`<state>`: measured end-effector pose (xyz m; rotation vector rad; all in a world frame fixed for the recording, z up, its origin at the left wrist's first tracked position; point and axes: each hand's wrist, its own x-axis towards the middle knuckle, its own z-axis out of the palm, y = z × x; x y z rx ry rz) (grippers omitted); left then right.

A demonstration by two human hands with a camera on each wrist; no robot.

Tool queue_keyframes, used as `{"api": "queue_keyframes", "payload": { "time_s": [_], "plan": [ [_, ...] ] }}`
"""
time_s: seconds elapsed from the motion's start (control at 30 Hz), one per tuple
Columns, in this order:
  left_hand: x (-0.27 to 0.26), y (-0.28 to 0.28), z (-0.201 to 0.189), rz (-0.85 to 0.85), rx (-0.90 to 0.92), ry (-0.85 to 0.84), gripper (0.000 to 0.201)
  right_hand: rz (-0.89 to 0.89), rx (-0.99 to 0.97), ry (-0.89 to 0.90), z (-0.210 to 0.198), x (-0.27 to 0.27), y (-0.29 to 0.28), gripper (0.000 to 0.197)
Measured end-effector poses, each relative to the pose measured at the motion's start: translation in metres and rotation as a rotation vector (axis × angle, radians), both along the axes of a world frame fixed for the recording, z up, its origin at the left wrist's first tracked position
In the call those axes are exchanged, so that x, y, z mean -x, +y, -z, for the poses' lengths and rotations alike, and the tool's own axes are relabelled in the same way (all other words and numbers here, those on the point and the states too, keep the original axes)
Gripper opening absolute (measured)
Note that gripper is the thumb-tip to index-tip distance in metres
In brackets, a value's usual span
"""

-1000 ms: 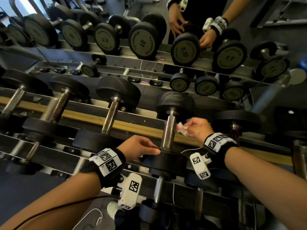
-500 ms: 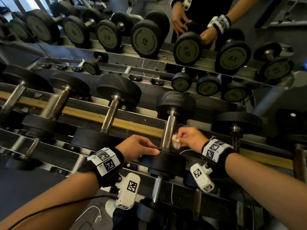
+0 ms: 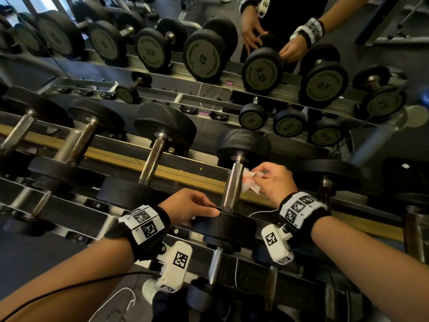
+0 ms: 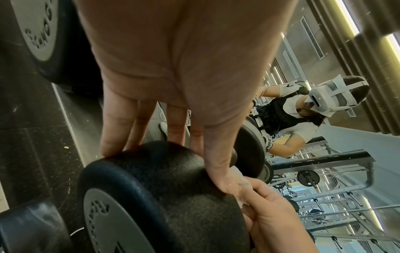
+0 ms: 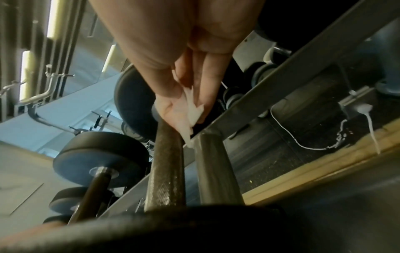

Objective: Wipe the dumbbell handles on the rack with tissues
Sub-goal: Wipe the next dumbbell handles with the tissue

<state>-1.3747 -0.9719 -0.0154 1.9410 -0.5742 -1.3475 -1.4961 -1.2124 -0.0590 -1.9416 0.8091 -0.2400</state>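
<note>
A black dumbbell lies on the rack's upper tier with its knurled metal handle [image 3: 234, 184] pointing away from me. My left hand [image 3: 192, 205] holds the near head [image 3: 228, 225], fingers over its rim and thumb along the edge; the left wrist view shows the same grip on the near head [image 4: 162, 188]. My right hand [image 3: 257, 180] pinches a crumpled white tissue [image 3: 249, 182] against the right side of the handle, near the far head [image 3: 243, 142]. In the right wrist view, the tissue [image 5: 192, 113] sits between the fingertips and touches the handle [image 5: 166, 171].
More dumbbells lie in the rack to the left [image 3: 153, 159] and right [image 3: 327, 173], with others on a lower tier [image 3: 214, 263]. A mirror behind the rack [image 3: 202, 56] reflects the weights and my hands. A yellow strip [image 3: 116, 156] runs under the handles.
My right hand slid the tissue down the handle toward the near head, then back up toward the far head. My left hand stayed on the near head.
</note>
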Motion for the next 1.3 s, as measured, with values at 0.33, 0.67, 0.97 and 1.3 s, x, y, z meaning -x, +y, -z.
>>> {"api": "queue_keyframes", "payload": {
  "time_s": [0.33,0.67,0.97,1.3],
  "plan": [
    [-0.003,0.000,0.004,0.008,0.024,0.021,0.009,-0.234,0.036,0.080,-0.002,0.000,0.020,0.013],
    [0.000,0.003,0.002,0.003,0.064,-0.023,0.006,-0.143,0.286,0.018,-0.048,-0.014,0.005,0.012],
    [0.002,0.004,0.005,-0.001,0.054,-0.071,0.014,-0.321,0.466,0.144,-0.040,-0.030,0.023,0.016],
    [0.000,0.004,0.009,-0.012,0.063,-0.059,0.016,-0.689,0.267,0.251,-0.024,0.001,0.039,0.017]
  ]
}}
